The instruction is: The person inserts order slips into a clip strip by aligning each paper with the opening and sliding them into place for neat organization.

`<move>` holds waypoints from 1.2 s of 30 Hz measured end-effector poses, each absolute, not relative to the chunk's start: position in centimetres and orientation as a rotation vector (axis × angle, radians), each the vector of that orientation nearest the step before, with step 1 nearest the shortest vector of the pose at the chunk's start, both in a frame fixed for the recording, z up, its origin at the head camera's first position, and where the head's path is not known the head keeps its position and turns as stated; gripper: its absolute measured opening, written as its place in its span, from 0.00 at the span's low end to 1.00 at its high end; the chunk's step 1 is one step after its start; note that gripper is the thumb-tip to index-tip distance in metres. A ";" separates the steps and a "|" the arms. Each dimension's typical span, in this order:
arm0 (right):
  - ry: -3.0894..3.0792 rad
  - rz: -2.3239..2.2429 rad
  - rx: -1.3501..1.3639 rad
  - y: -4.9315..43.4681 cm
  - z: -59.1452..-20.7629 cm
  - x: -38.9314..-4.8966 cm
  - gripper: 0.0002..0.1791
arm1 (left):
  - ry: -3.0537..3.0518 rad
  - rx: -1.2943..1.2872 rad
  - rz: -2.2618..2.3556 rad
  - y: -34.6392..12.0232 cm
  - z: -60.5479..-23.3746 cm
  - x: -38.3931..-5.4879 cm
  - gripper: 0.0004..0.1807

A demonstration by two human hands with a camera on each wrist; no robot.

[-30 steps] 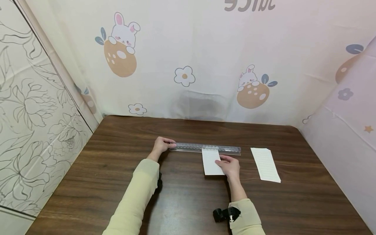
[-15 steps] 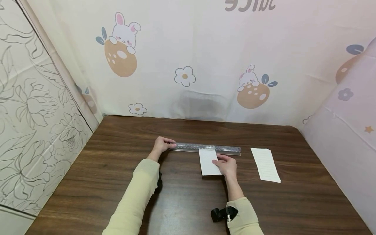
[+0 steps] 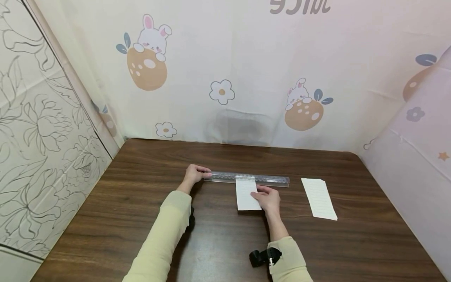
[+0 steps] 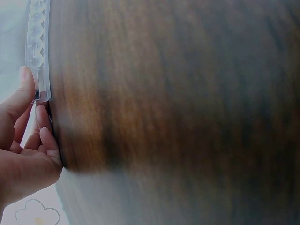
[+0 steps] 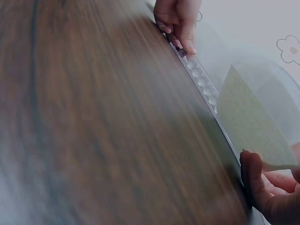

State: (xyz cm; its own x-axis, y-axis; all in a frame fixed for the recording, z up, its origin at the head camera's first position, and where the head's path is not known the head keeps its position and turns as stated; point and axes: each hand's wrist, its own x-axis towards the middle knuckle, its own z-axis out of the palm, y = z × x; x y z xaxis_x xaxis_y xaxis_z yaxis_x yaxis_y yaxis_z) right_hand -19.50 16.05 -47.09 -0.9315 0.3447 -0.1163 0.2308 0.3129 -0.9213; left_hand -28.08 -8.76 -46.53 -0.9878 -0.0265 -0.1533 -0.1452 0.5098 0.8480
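Observation:
A long clear plastic strip (image 3: pixel 273 180) with a row of round shapes along it lies crosswise on the table. My left hand (image 3: pixel 193 175) pinches its left end; in the left wrist view, the thumb lies on top of the strip (image 4: pixel 37 47). My right hand (image 3: pixel 269 200) holds a white lined sheet of paper (image 3: pixel 246 196) by its right edge. The sheet's far edge meets the strip near its middle; whether it goes into the strip I cannot tell. Seen from the right wrist, the paper (image 5: pixel 253 124) stands tilted away from the tabletop.
Several white lined sheets (image 3: pixel 319 198) lie stacked to the right of the strip. The dark wooden table (image 3: pixel 148 156) ends at a patterned cloth (image 3: pixel 246 58) behind. A black wrist camera (image 3: pixel 265 257) sits on the right sleeve.
My right hand has slid left with the sheet, whose far edge has moved left along the strip. My left hand and the strip have stayed in place.

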 end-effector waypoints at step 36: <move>-2.489 1.737 -0.433 13.7 -46.7 -19.6 0.17 | 2.569 -0.190 1.509 -8.7 -46.5 -28.4 0.10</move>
State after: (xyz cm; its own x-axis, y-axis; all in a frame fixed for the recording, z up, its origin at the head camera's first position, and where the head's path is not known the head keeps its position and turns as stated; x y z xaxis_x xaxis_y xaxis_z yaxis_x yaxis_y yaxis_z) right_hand -19.61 13.70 -46.71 -0.9572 0.2720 -0.0986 0.1864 0.3190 -0.9292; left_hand -28.36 -8.73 -46.53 -0.9799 -0.0305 -0.1974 -0.1872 0.4841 0.8547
